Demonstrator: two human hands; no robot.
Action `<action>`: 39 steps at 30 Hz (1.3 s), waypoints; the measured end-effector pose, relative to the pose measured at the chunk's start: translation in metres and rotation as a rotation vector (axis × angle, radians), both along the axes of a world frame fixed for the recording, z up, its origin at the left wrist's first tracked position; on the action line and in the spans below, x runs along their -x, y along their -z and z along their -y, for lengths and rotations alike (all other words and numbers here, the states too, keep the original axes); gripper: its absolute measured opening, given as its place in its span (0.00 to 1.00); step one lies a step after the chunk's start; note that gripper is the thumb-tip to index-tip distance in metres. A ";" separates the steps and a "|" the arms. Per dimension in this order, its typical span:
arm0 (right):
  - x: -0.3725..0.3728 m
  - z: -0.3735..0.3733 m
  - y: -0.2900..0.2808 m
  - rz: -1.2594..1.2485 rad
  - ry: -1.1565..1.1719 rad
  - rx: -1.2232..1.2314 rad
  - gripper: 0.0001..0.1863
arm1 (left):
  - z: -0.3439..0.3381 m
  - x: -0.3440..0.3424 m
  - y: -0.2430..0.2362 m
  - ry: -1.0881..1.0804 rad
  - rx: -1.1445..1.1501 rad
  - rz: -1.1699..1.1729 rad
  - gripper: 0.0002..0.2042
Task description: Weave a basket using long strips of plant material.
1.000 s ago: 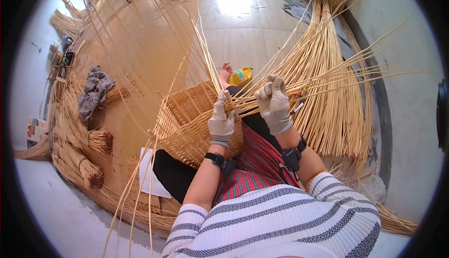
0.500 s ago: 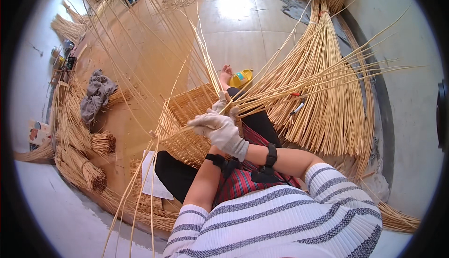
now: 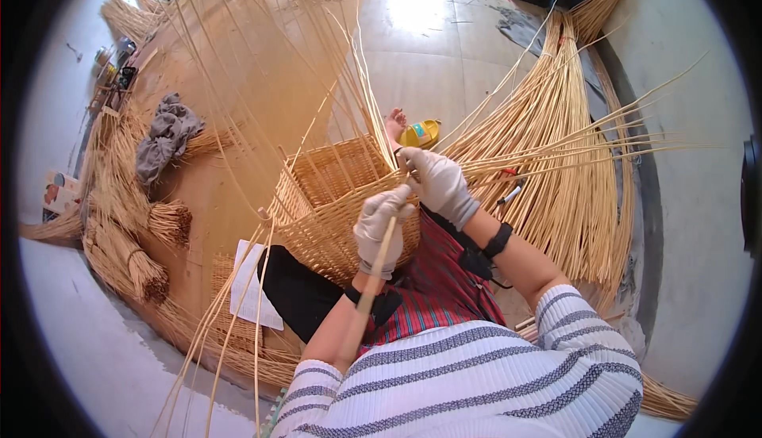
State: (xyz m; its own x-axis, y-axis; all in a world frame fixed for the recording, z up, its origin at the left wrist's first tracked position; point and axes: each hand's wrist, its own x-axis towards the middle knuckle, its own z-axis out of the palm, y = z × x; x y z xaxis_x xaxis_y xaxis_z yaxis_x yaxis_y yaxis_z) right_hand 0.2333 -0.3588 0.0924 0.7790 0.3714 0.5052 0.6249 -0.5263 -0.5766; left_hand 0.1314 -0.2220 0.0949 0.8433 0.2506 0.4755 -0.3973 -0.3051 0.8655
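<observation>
A half-woven wicker basket (image 3: 311, 236) rests in my lap, with long upright rods rising from its rim. My left hand (image 3: 379, 230), in a white glove, is closed around a pale wicker rod (image 3: 384, 254) that runs back over my left forearm. Close by at the basket's near right corner, my right hand (image 3: 438, 187), also gloved, pinches wicker rods. Its fingertips almost meet those of the left hand. From this corner a spray of long rods (image 3: 548, 158) fans out to the right, while other loose rods (image 3: 230, 311) hang from the left corner.
A large bundle of wicker (image 3: 548, 200) lies on the right, with a marker pen (image 3: 510, 195) on it. Beyond my foot sits a yellow container (image 3: 419, 133). Along the left wall are more wicker bundles (image 3: 119, 200) and a grey cloth (image 3: 167, 138). White paper (image 3: 255, 287) lies beside my leg.
My hands, overlapping before at the basket's corner, have moved apart. The right one has come out to the right side, the left lower, and a rod now points back toward me.
</observation>
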 end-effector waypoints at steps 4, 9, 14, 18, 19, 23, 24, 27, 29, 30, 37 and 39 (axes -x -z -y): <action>0.001 0.008 0.011 0.161 -0.048 0.114 0.10 | 0.010 -0.001 0.004 0.091 -0.306 0.108 0.16; -0.005 0.009 0.031 0.261 -0.012 -0.025 0.07 | 0.015 -0.007 -0.006 0.138 -0.338 0.122 0.17; -0.003 0.008 0.030 0.273 0.014 0.056 0.09 | 0.005 -0.007 0.009 0.105 -0.026 0.115 0.13; -0.002 0.010 0.021 0.145 -0.007 0.144 0.15 | -0.021 0.003 0.010 0.170 0.498 -0.161 0.07; -0.003 0.009 0.021 0.077 0.001 0.093 0.17 | -0.030 0.004 0.014 0.169 0.585 -0.245 0.08; 0.000 0.007 0.015 -0.077 0.018 0.021 0.34 | -0.050 -0.006 0.055 0.133 0.956 -0.281 0.10; 0.002 0.005 0.005 -0.112 0.030 0.024 0.36 | -0.053 -0.011 0.061 0.135 1.033 -0.289 0.10; 0.004 0.002 -0.003 -0.150 0.061 0.041 0.39 | -0.060 -0.019 0.073 0.152 1.089 -0.312 0.11; 0.001 0.000 -0.004 -0.167 0.067 0.112 0.39 | -0.061 -0.021 0.072 0.170 1.051 -0.323 0.11; -0.003 -0.002 -0.004 -0.184 0.062 0.170 0.39 | -0.062 -0.021 0.071 0.141 1.023 -0.325 0.11; -0.011 -0.020 -0.003 -0.360 0.169 0.274 0.34 | -0.064 -0.027 0.054 0.067 0.719 -0.342 0.08; -0.011 -0.024 -0.001 -0.355 0.227 0.302 0.39 | -0.061 -0.037 0.037 -0.024 0.371 -0.272 0.07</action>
